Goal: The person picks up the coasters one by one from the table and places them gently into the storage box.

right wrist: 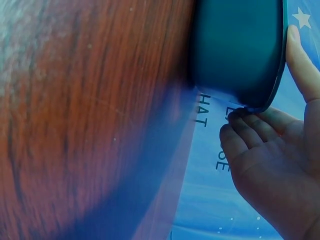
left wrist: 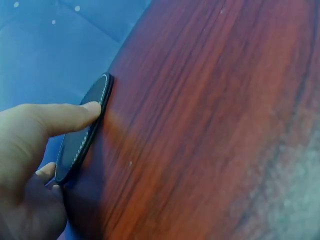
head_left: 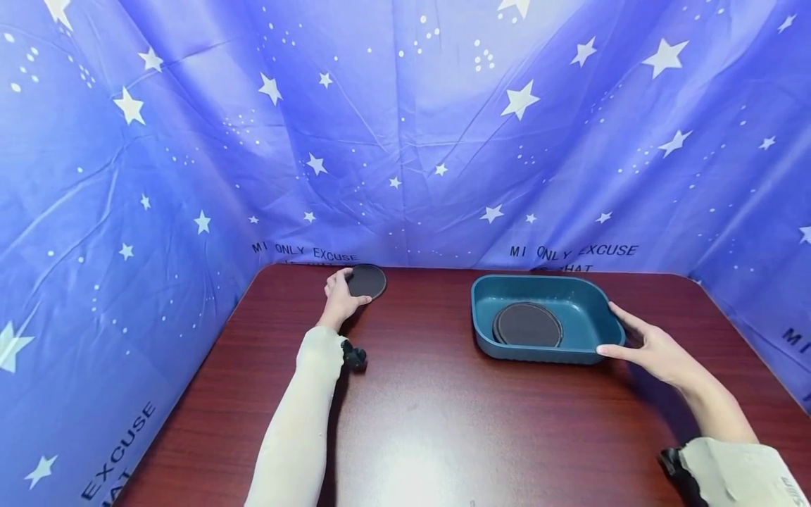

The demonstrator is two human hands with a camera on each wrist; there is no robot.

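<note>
A round dark coaster (head_left: 369, 282) with pale stitching along its edge is at the table's far left edge. My left hand (head_left: 343, 301) grips it from its near left side; in the left wrist view the thumb (left wrist: 75, 116) lies on its stitched edge and the fingers are partly hidden behind it. Toward the right stands a teal rectangular basin (head_left: 545, 353) with rounded corners. Inside it lie round dark coasters (head_left: 529, 324), stacked and slightly offset. My right hand (head_left: 652, 352) holds the basin's right end, thumb at the near rim and fingers at the far side.
The reddish-brown wooden table (head_left: 405, 401) has a bright glare patch near its front. A blue star-printed cloth (head_left: 405, 141) hangs behind the table and along both sides, close against its edges. Dark straps (head_left: 355, 356) sit at both sleeve cuffs.
</note>
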